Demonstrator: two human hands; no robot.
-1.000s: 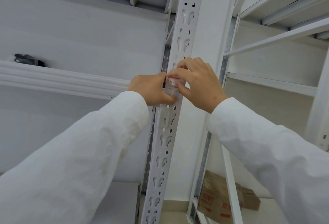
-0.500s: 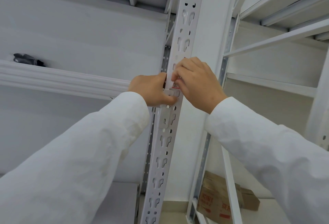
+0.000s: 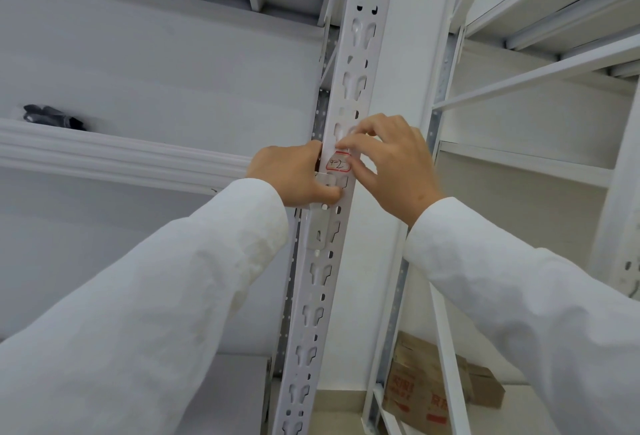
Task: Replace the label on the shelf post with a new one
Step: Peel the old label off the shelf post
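The right hand (image 3: 391, 164), which a moment ago covered the label (image 3: 338, 164), has drawn back to pinch its right edge with fingertips, baring the red-bordered sticker (handwritten) flat on the post (image 3: 349, 95), while the left hand (image 3: 294, 175) grips the post's side, so pressing-down looks nearly finished.

White slotted shelf post (image 3: 313, 296) carries a red-bordered label (image 3: 338, 164) (handwritten, stuck on its face). Left shelf (image 3: 121, 154): dark bundle (image 3: 53, 117). Floor (image 3: 343, 410): cardboard boxes (image 3: 436, 389).
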